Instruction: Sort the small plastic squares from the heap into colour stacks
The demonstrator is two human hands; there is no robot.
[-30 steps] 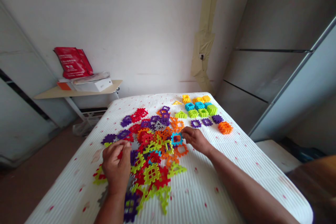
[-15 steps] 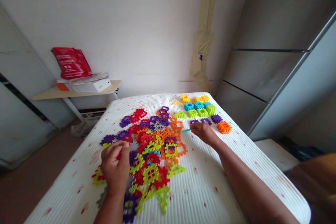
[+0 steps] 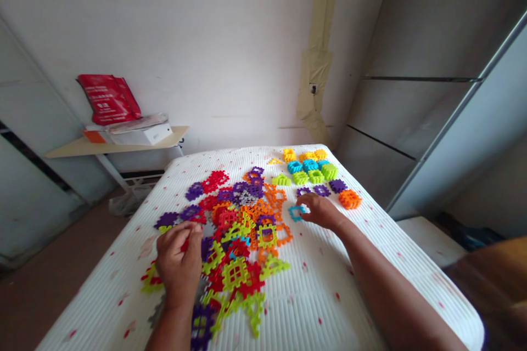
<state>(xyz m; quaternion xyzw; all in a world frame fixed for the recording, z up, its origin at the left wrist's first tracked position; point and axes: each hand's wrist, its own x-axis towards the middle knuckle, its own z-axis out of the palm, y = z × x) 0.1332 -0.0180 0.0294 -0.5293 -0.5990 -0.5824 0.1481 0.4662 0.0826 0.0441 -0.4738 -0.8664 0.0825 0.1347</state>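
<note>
In my right hand [image 3: 319,209] is a light blue square frame piece [image 3: 295,213] with notched edges, pinched at its right side just above the sheet. My left hand [image 3: 180,247] is closed, thumb against curled fingers, at the left side of a mixed heap of plastic interlocking pieces. Whether it holds anything is hidden. Close to it lie a dark purple piece [image 3: 166,220] and a lime piece with red [image 3: 151,279]. The heap also has a lime window piece [image 3: 235,274], orange pieces [image 3: 284,235] and red pieces [image 3: 216,180].
Sorted stacks stand at the far right: yellow [image 3: 289,155], blue [image 3: 295,167], lime [image 3: 316,176], purple [image 3: 337,186] and orange [image 3: 349,199]. A side table [image 3: 74,146] with a white box [image 3: 150,134] and red bag [image 3: 109,100] is at the left; a grey cabinet [image 3: 411,104] rises at the right.
The blue piece has turned from edge-on to showing its square opening in my right hand, which is slightly lower. My left hand stays nearly in place, and the view shifted slightly.
</note>
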